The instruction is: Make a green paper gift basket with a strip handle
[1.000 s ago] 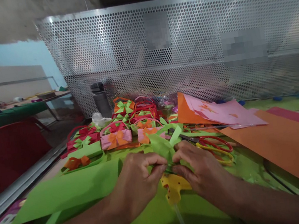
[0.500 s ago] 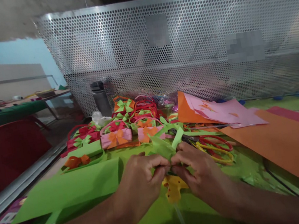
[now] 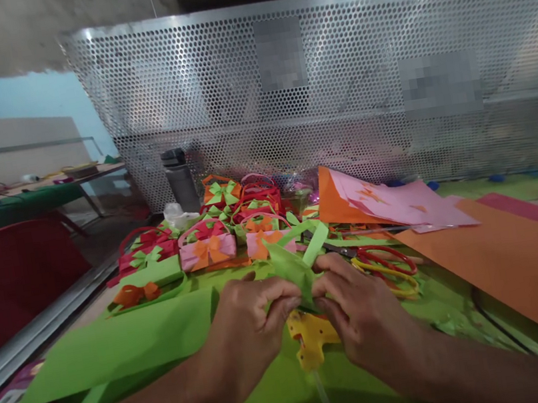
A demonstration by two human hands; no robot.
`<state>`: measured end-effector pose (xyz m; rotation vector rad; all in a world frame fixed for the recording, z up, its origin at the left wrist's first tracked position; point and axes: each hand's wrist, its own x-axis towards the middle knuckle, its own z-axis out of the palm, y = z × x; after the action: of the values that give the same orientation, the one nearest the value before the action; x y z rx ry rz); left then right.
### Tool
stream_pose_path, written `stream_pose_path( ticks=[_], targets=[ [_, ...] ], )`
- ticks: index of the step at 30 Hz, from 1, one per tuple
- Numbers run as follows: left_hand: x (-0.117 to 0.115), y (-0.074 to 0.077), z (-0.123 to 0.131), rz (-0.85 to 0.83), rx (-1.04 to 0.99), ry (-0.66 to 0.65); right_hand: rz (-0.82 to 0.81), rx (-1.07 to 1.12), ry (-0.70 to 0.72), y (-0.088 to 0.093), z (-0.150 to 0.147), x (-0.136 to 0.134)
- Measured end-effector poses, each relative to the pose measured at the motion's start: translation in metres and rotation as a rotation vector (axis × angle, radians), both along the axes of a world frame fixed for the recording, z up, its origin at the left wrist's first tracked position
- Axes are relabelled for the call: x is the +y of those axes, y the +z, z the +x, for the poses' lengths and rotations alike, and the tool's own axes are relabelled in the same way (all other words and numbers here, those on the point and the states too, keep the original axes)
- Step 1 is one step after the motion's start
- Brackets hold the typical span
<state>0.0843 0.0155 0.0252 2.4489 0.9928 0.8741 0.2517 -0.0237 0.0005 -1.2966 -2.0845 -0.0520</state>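
Near the middle of the view, a folded green paper piece (image 3: 291, 267) with a strip looping up is pinched between both hands. My left hand (image 3: 248, 332) has thumb and forefinger closed on its left edge. My right hand (image 3: 367, 315) grips the right edge with bent fingers. Just below them a yellow glue gun (image 3: 309, 343) lies on the green table, a pale glue stick trailing toward me. Scissors with red and yellow handles (image 3: 390, 267) lie beyond my right hand. To the left rests a large green sheet (image 3: 118, 342).
Several small paper bags with bows (image 3: 208, 251) stand at the back, beside a grey bottle (image 3: 181, 181). Orange sheets (image 3: 505, 260) and pink sheets (image 3: 401, 205) lie on the right. A perforated metal panel (image 3: 233, 99) rises behind.
My fingertips have moved slightly apart while still pinching the green paper piece. More of the yellow glue gun shows below them.
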Motion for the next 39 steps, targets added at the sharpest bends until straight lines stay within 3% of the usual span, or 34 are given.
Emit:
stream_pose_path(
  ticks=[11,18,31,39],
  targets=[
    [0.0020,-0.0033,-0.0004,-0.019,0.014,0.053,0.122,-0.225,-0.041,-0.0003,0.0026,0.0016],
    [0.0010,-0.0023,-0.0004,0.014,-0.011,0.004,0.066,-0.152,-0.027,-0.0002,0.0016,0.0033],
    [0.0021,-0.0029,-0.0016,-0.076,0.089,0.060,-0.051,-0.049,-0.039,-0.0027,0.0016,0.0059],
    [0.0013,-0.0003,0.0011,-0.043,0.115,0.058,-0.009,-0.011,-0.033,-0.0045,0.0034,0.0053]
  ],
)
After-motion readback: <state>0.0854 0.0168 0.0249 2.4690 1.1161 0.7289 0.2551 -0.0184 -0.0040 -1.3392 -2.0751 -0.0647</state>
